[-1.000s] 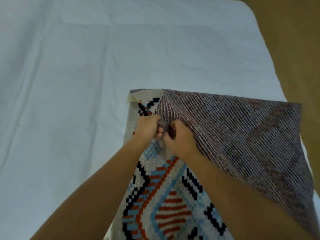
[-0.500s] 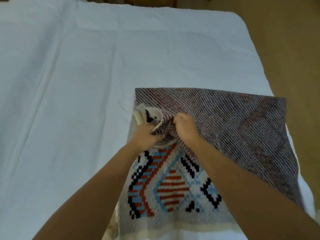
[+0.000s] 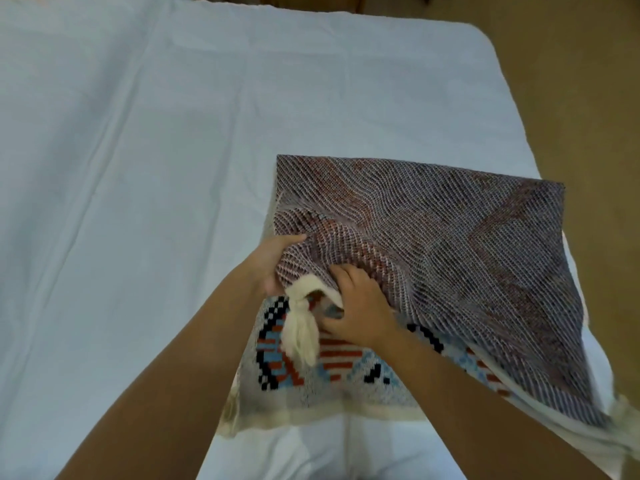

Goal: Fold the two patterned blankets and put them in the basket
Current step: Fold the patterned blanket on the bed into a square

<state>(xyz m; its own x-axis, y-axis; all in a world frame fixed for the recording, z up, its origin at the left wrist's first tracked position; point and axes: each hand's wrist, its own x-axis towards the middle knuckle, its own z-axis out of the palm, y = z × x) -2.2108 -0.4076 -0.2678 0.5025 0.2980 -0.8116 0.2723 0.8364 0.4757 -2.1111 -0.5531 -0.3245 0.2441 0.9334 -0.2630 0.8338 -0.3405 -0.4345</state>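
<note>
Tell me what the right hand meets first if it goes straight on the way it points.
The right hand points up-left and grips the bunched blanket. Straight on, it would probably meet the left hand, which holds the same bunch beyond the cream tassel; depth is hard to judge.

A bed (image 3: 450, 81) under a creased pale sheet (image 3: 156, 202) carries one patterned blanket (image 3: 467, 244), partly folded, near its right edge.

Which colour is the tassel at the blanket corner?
The tassel is cream white, seen best in the head view.
</note>
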